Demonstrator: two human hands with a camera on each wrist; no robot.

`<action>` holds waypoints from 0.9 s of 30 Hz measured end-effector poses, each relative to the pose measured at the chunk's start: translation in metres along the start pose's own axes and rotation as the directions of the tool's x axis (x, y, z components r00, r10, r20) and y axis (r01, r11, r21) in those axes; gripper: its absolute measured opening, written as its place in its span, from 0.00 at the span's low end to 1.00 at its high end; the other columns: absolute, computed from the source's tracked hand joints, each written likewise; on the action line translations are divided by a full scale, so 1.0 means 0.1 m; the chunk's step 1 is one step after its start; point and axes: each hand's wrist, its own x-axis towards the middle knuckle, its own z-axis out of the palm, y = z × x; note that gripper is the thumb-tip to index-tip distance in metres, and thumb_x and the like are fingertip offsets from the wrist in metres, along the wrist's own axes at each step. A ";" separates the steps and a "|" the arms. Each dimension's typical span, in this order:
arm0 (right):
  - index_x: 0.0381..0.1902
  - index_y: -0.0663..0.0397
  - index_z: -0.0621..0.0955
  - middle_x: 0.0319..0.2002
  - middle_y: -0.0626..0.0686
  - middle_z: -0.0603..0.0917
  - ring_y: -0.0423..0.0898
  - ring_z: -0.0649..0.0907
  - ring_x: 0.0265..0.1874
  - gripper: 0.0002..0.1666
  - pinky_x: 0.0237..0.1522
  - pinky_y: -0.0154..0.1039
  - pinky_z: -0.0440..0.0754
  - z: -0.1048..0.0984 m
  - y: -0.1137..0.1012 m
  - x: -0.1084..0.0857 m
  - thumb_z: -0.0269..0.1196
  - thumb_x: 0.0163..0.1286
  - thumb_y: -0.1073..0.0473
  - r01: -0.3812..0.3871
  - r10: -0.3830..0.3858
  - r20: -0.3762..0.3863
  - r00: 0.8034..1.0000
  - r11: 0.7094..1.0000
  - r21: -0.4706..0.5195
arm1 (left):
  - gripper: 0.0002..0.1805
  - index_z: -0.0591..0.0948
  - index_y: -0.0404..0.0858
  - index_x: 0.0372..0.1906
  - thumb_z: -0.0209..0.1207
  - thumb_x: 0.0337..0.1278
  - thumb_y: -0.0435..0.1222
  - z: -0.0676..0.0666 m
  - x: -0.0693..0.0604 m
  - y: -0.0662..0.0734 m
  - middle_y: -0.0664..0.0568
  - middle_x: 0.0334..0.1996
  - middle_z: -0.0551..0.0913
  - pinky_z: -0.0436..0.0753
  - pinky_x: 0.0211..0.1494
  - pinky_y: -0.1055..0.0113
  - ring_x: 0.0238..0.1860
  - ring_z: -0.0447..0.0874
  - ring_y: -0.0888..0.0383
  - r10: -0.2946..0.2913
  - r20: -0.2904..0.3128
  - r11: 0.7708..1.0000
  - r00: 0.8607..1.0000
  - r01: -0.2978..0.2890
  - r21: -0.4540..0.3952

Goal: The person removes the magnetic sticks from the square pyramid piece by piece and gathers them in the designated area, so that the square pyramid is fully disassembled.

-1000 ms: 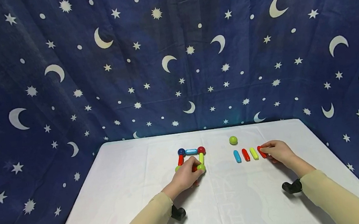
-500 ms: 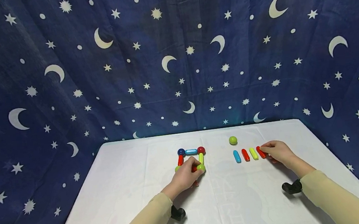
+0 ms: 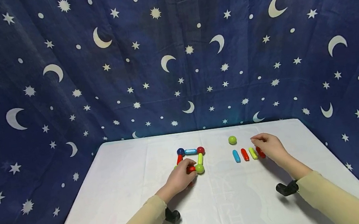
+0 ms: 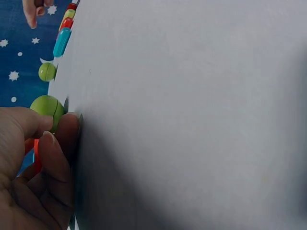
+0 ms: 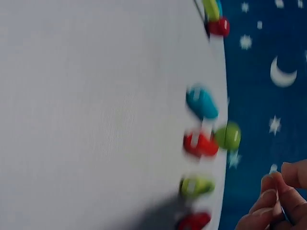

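Observation:
A square of short building rods and balls lies on the white table in the head view. Its back corners are a dark blue ball and a red ball. My left hand holds the front red rod between thumb and fingers, beside the green corner ball; it hides most of the front left corner. My right hand hovers above the rightmost loose red rod, fingers loosely curled. In the right wrist view the right fingertips meet with nothing visible between them.
Left of that rod lie a lime rod, another red rod and a blue rod. Behind them sits a loose green ball. A dark blue star-patterned cloth hangs along the table's back and sides.
My right hand has left the rightmost red rod, rising and moving slightly left. My left fingers have slid left off the green corner ball onto the front red rod.

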 end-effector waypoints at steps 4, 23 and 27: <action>0.59 0.65 0.80 0.43 0.64 0.83 0.57 0.80 0.33 0.22 0.28 0.42 0.79 0.26 -0.20 -0.09 0.61 0.78 0.53 0.091 -0.096 0.081 0.992 0.994 0.064 | 0.17 0.78 0.38 0.58 0.65 0.67 0.35 -0.04 -0.03 -0.03 0.52 0.38 0.80 0.81 0.21 0.63 0.18 0.81 0.58 -0.007 -0.006 1.000 1.000 0.007 -0.011; 0.48 0.54 0.80 0.40 0.48 0.84 0.45 0.80 0.38 0.18 0.35 0.38 0.80 1.59 -0.59 -0.37 0.74 0.64 0.57 0.201 -0.193 0.246 0.950 0.980 -0.006 | 0.09 0.85 0.44 0.49 0.65 0.68 0.39 0.06 -0.01 -0.03 0.56 0.39 0.80 0.78 0.42 0.63 0.32 0.76 0.63 0.067 -0.119 0.986 0.991 -0.047 0.160; 0.45 0.52 0.79 0.38 0.47 0.83 0.44 0.79 0.36 0.18 0.36 0.38 0.79 1.63 -0.60 -0.36 0.75 0.63 0.57 0.211 -0.202 0.226 0.953 0.977 -0.020 | 0.08 0.85 0.44 0.48 0.65 0.68 0.39 0.06 -0.01 -0.01 0.56 0.38 0.80 0.78 0.42 0.63 0.32 0.77 0.62 0.064 -0.127 0.985 0.990 -0.043 0.166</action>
